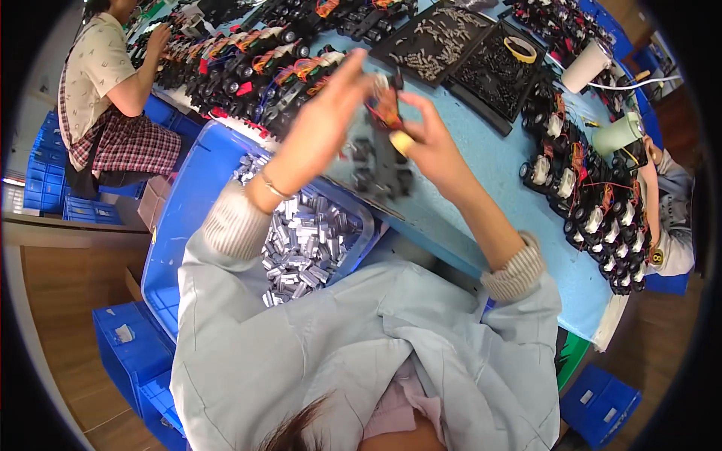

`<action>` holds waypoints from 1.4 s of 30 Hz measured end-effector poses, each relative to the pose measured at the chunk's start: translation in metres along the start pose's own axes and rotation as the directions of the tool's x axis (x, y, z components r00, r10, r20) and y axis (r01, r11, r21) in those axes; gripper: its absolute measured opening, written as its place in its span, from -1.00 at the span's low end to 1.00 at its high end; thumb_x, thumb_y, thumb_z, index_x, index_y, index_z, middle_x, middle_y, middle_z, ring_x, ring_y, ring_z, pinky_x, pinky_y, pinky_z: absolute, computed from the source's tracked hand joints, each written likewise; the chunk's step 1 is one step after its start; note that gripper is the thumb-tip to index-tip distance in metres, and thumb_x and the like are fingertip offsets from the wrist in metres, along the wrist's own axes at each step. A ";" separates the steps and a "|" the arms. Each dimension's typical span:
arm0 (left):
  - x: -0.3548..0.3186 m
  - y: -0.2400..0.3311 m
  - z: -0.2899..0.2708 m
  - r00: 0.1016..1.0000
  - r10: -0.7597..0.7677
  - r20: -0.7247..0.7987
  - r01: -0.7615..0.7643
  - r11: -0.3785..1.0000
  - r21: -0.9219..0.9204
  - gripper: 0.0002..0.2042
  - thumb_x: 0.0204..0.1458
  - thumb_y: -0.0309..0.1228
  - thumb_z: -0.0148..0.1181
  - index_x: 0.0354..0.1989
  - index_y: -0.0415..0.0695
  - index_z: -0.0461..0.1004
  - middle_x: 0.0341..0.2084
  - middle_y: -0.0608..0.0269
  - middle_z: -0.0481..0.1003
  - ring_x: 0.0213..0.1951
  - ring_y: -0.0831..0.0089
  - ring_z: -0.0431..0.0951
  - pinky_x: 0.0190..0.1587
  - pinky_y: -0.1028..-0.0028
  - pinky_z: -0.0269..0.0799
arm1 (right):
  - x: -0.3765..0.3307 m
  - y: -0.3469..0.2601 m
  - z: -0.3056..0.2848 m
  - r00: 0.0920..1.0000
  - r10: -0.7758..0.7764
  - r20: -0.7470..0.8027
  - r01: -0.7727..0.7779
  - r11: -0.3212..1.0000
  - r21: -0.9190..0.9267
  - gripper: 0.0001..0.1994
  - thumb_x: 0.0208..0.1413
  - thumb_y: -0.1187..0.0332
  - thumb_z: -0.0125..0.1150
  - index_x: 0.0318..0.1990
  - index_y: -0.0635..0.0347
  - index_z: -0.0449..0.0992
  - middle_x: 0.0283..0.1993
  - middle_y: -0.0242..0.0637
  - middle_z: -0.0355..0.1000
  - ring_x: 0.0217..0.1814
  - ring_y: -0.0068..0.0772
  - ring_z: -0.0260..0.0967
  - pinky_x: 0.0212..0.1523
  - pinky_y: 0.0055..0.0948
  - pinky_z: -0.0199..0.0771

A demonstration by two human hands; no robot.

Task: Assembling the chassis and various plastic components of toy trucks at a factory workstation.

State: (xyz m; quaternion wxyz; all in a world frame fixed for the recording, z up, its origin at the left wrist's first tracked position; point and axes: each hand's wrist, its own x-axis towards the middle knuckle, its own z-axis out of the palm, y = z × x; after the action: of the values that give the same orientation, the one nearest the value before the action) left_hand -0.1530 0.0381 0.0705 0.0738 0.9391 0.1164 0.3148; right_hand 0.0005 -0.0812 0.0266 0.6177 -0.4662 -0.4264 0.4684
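At upper centre, the left hand [329, 113] is raised, blurred, fingers pointed upward; just beside it the right hand [432, 143] is held, fingers bent; both forearms [481, 218] are angled inward.

1. Left hand [320, 135] is blurred, its fingers near some wires [388, 109].
2. Right hand's [436, 150] fingers are at a black wheeled chassis [383, 167]; the grip is unclear.
3. Below the left fingers, a blue bin [180, 214] contains silver parts [304, 244].
4. Beyond the right fingers lies a black tray [479, 110].
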 end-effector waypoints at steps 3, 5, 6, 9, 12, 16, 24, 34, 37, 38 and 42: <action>0.004 -0.033 -0.033 0.987 -0.089 -0.136 0.081 0.995 -0.061 -0.60 -0.02 -0.60 0.03 0.07 -0.25 0.31 0.07 -0.21 0.34 0.07 -0.02 0.40 -0.03 0.28 0.44 | 0.059 -0.008 0.048 0.976 -0.152 -0.159 0.144 0.988 -0.056 -0.46 0.01 0.64 0.08 0.15 0.18 0.04 -0.18 -0.13 0.44 -0.24 -0.49 0.40 -0.25 -0.51 0.38; 0.007 -0.046 -0.048 0.956 -0.277 -0.093 0.265 0.956 -0.121 -0.60 -0.01 -0.50 0.09 0.06 -0.28 0.32 -0.02 -0.21 0.40 0.05 -0.02 0.41 -0.03 0.26 0.42 | 0.111 0.010 0.072 0.937 -0.207 -0.282 0.182 0.977 -0.114 -0.44 -0.04 0.59 0.15 0.11 0.23 0.03 -0.20 -0.02 0.42 -0.25 -0.31 0.42 -0.23 -0.40 0.40; 0.008 -0.052 -0.055 0.930 -0.362 -0.065 0.350 0.925 -0.151 -0.59 0.00 -0.45 0.12 0.06 -0.29 0.32 -0.06 -0.21 0.43 0.04 -0.02 0.41 -0.02 0.25 0.40 | 0.128 0.019 0.083 0.934 -0.216 -0.285 0.190 0.975 -0.118 -0.44 -0.04 0.59 0.15 0.11 0.23 0.03 -0.20 -0.02 0.42 -0.25 -0.31 0.42 -0.23 -0.40 0.40; -0.013 -0.092 -0.034 0.960 -0.278 0.014 0.279 0.959 -0.055 -0.56 0.00 -0.37 0.14 0.06 -0.30 0.32 -0.05 -0.20 0.42 0.02 -0.04 0.41 0.02 0.23 0.36 | 0.165 0.057 0.100 0.832 -0.380 -0.403 0.192 0.880 -0.434 -0.56 -0.04 0.60 0.14 0.04 0.31 0.20 -0.21 -0.16 0.44 -0.22 -0.33 0.42 -0.18 -0.39 0.43; -0.030 -0.113 -0.028 0.984 -0.164 0.070 0.156 0.982 0.107 -0.50 -0.01 -0.30 0.18 0.08 -0.30 0.31 -0.03 -0.16 0.41 0.02 -0.03 0.41 0.10 0.22 0.28 | 0.166 0.071 0.091 0.880 -0.429 -0.202 0.257 0.790 -0.556 -0.65 -0.04 0.58 0.13 -0.03 0.34 0.33 -0.19 -0.13 0.42 -0.19 -0.31 0.41 -0.19 -0.39 0.43; -0.051 -0.117 -0.031 0.989 -0.147 0.020 0.141 0.973 0.184 -0.42 -0.05 -0.30 0.23 0.15 -0.28 0.24 0.10 -0.19 0.30 0.15 -0.05 0.29 0.17 0.23 0.19 | 0.094 0.023 0.062 0.915 -0.366 -0.167 0.221 0.805 -0.551 -0.61 -0.02 0.54 0.14 0.02 0.30 0.32 -0.12 -0.13 0.38 -0.14 -0.32 0.38 -0.16 -0.39 0.43; 0.026 0.014 0.014 0.997 0.037 -0.070 -0.045 0.991 -0.122 -0.42 -0.01 -0.32 0.22 0.18 -0.26 0.20 0.19 -0.15 0.20 0.23 0.00 0.19 0.25 0.24 0.06 | -0.070 -0.071 -0.124 0.809 -0.517 -0.282 -0.043 0.425 -0.904 -0.53 0.00 0.48 0.17 0.12 0.19 0.28 -0.03 -0.13 0.34 -0.01 -0.25 0.36 -0.07 -0.31 0.41; 0.205 0.140 0.215 0.631 -0.337 0.699 0.763 0.435 -0.478 -0.51 -0.14 -0.17 0.29 -0.26 -0.45 0.48 -0.35 0.08 0.52 -0.28 0.40 0.49 -0.23 0.43 0.35 | -0.139 -0.054 -0.183 0.660 -0.483 -0.575 -0.569 0.179 -0.803 -0.47 -0.14 0.38 0.32 -0.01 0.27 0.21 -0.06 0.03 0.24 -0.05 0.17 0.28 -0.06 -0.08 0.39; 0.218 0.152 0.239 0.661 -0.310 0.684 0.742 0.406 -0.533 -0.54 -0.17 -0.21 0.29 -0.32 -0.46 0.48 -0.43 0.10 0.52 -0.35 0.42 0.48 -0.28 0.45 0.34 | -0.138 -0.053 -0.191 0.637 -0.506 -0.581 -0.577 0.187 -0.795 -0.47 -0.12 0.42 0.28 0.03 0.27 0.19 -0.05 0.03 0.24 -0.06 0.17 0.30 -0.06 -0.10 0.39; 0.219 0.152 0.247 0.673 -0.305 0.674 0.734 0.386 -0.558 -0.56 -0.18 -0.23 0.29 -0.35 -0.47 0.48 -0.47 0.11 0.52 -0.39 0.42 0.48 -0.30 0.47 0.33 | -0.138 -0.053 -0.191 0.633 -0.514 -0.580 -0.575 0.191 -0.796 -0.46 -0.11 0.44 0.26 0.05 0.27 0.18 -0.04 0.03 0.24 -0.07 0.17 0.31 -0.06 -0.11 0.39; 0.218 0.132 0.263 0.667 -0.328 0.669 0.743 0.221 -0.632 -0.70 -0.16 -0.32 0.22 -0.41 -0.38 0.50 -0.53 0.17 0.50 -0.47 0.46 0.46 -0.35 0.46 0.32 | -0.131 -0.064 -0.186 0.679 -0.442 -0.586 -0.580 0.166 -0.797 -0.48 -0.11 0.51 0.21 0.05 0.28 0.19 -0.07 0.04 0.26 -0.12 0.16 0.36 -0.13 -0.07 0.43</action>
State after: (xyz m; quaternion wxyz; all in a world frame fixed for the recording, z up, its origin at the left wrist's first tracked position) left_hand 0.1989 -0.0478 0.0153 0.6732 0.6931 0.2445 0.0817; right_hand 0.1658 -0.2504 0.0399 0.2472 -0.9101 -0.3095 -0.1216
